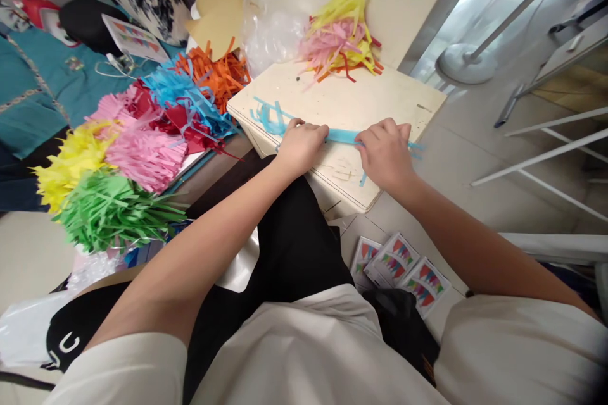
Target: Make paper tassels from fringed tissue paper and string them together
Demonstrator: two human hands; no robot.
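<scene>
A strip of blue tissue paper (342, 135) with fringed ends lies across the small cream table (380, 98). Its left part is under my left hand (304, 144), whose fingers are closed on it. My right hand (386, 150) grips the same strip a short way to the right, fingers curled over it. Loose blue fringe (270, 118) spreads out left of my left hand, and a few blue ends poke out past my right hand. Between the two hands the paper is narrow and flat, as if folded or rolled; I cannot tell which.
A yellow and pink tissue tassel bunch (339, 38) lies at the table's back. To the left are green (118, 209), pink (147, 155), yellow, blue and orange (213, 76) tassels. Printed packets (396, 259) lie on the floor; a white metal rack (541, 152) stands right.
</scene>
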